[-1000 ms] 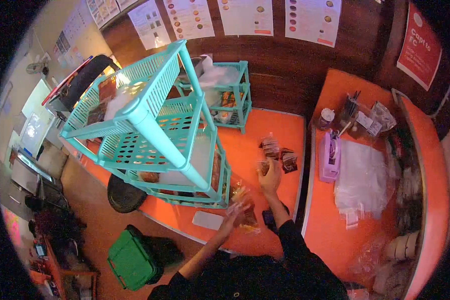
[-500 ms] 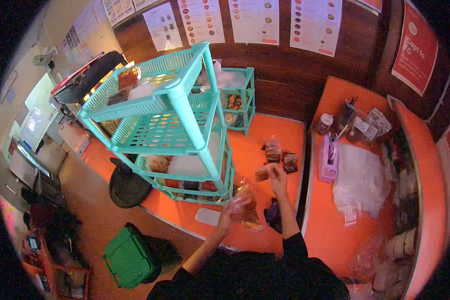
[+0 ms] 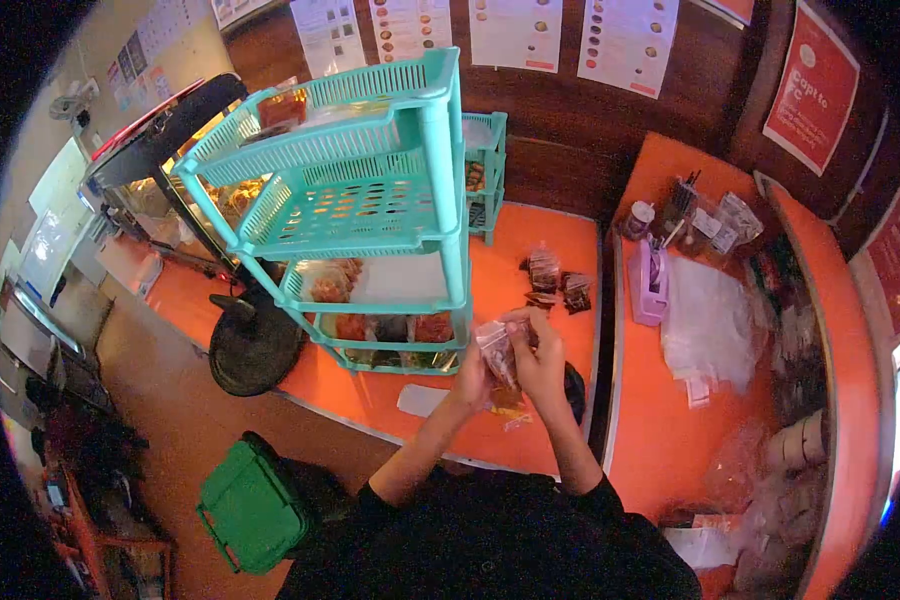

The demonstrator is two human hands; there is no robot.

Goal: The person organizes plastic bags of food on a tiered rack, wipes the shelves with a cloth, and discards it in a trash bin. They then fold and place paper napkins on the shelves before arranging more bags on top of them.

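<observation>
My left hand [image 3: 474,380] is closed around the lower left side of a small clear plastic bag [image 3: 497,352]. My right hand [image 3: 541,352] meets it from the other side, with its fingers pinched at the bag's upper edge. Reddish-brown contents show through the plastic, but their kind is not clear. Just beyond my hands lie small dark packets [image 3: 544,268] in a pile, with another group of dark sachets [image 3: 576,291] to its right. Below my hands, another clear-wrapped item [image 3: 511,408] rests on the orange counter, partly hidden.
A tiered turquoise rack [image 3: 440,200] holding packaged goods stands left of my hands. To the right, a purple tape dispenser [image 3: 650,285] sits beside stacked clear bags [image 3: 710,320] on an orange counter. A black round stool [image 3: 255,345] and a green-lidded bin [image 3: 250,505] are at lower left.
My right hand has come back from the dark packets to the bag in my left hand. The left hand has lifted slightly, and the two hands now meet. The head view has shifted.
</observation>
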